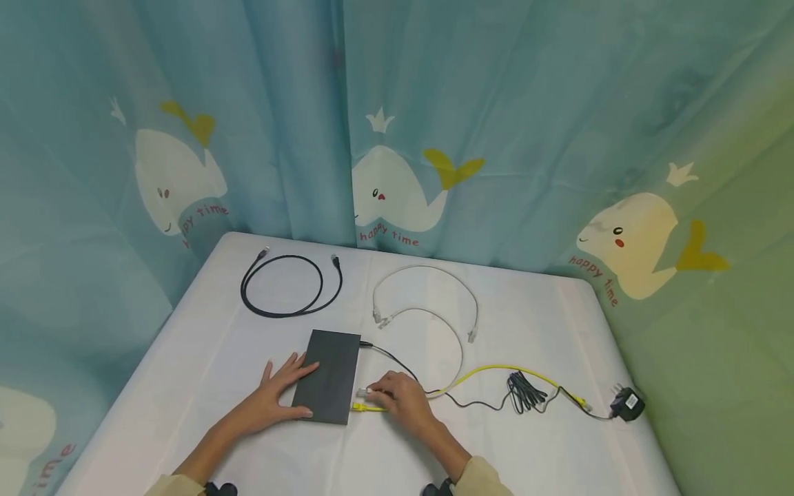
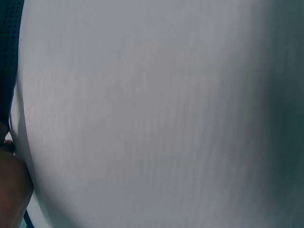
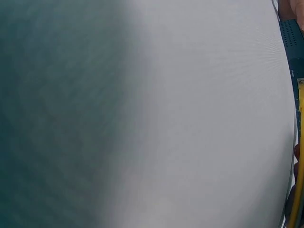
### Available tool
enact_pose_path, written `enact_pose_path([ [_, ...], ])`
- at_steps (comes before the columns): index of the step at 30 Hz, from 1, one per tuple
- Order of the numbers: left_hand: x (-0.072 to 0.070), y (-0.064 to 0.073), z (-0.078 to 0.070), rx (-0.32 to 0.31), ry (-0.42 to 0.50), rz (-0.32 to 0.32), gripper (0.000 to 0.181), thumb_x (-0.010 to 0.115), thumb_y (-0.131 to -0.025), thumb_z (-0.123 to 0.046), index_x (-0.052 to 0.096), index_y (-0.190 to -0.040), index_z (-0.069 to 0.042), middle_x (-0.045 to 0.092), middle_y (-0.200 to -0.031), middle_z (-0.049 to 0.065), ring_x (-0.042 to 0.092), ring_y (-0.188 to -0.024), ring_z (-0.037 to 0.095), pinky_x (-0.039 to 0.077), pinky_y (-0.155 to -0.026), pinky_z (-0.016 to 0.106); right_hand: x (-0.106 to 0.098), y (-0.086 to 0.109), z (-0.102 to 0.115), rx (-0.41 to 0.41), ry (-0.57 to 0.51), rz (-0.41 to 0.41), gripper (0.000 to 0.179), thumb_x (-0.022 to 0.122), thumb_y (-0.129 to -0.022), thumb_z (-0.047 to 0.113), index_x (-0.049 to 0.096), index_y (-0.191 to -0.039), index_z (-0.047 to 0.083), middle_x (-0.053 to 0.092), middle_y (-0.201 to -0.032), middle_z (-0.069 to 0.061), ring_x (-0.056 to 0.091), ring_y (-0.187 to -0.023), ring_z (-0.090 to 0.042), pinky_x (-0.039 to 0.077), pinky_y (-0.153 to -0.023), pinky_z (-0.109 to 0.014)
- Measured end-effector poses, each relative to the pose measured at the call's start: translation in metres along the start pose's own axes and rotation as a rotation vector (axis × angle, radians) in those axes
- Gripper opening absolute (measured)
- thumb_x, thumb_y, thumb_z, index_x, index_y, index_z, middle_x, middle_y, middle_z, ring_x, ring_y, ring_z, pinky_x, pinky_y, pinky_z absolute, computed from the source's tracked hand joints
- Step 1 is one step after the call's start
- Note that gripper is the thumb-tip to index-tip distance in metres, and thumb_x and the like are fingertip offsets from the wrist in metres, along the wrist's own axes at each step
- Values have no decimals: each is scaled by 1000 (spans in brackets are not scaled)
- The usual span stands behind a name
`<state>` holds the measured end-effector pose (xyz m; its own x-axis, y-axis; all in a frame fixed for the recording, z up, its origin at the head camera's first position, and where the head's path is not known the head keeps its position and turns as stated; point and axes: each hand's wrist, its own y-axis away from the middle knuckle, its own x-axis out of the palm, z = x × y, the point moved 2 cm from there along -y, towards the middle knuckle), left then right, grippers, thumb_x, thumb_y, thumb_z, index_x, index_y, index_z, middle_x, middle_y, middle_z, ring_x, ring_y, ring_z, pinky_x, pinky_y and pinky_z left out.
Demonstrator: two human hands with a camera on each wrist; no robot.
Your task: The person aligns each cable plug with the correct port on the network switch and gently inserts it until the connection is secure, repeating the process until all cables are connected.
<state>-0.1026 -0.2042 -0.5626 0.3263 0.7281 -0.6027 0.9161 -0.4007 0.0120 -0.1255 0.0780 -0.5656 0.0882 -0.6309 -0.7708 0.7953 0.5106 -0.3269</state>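
A flat black network switch lies on the white table. My left hand rests at its left side with fingers spread, thumb and fingertips on its top. My right hand pinches the clear plug of a grey network cable, close to the switch's right edge; whether plug and switch touch, I cannot tell. Just below, a yellow network cable has one plug in that edge, seen also as a yellow strip in the right wrist view. The left wrist view shows mostly tablecloth.
A black power lead runs from the switch's upper right corner to a bundled coil and a power adapter at the right. Behind lie a looped black network cable and a second grey cable. Curtains surround the table.
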Motion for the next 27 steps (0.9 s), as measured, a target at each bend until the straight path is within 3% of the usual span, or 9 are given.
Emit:
enact_pose_path([
  [6,-2,1,-3,33,-8,63,97,82,-66,-44,36,-147,-18,19,-151,24,5,-138,45,-16,-102,62,1,-3,7,-9,4,54,19,71,-83,30,76,-89,13,63,-80,9,54,-72,0,42,-61,-12],
  [18,0,0,-3,41,-29,8,91,80,-70,-46,38,-146,-17,25,-148,24,11,-137,45,-13,-103,62,3,-4,11,9,-44,103,16,69,-85,24,75,-93,12,64,-84,8,54,-77,-1,44,-66,-13],
  [27,2,3,1,39,-25,7,91,79,-70,-47,38,-146,-19,25,-149,23,10,-138,45,-13,-103,62,2,-4,13,8,-23,157,17,68,-86,23,75,-95,10,64,-84,8,55,-77,0,43,-65,-11],
])
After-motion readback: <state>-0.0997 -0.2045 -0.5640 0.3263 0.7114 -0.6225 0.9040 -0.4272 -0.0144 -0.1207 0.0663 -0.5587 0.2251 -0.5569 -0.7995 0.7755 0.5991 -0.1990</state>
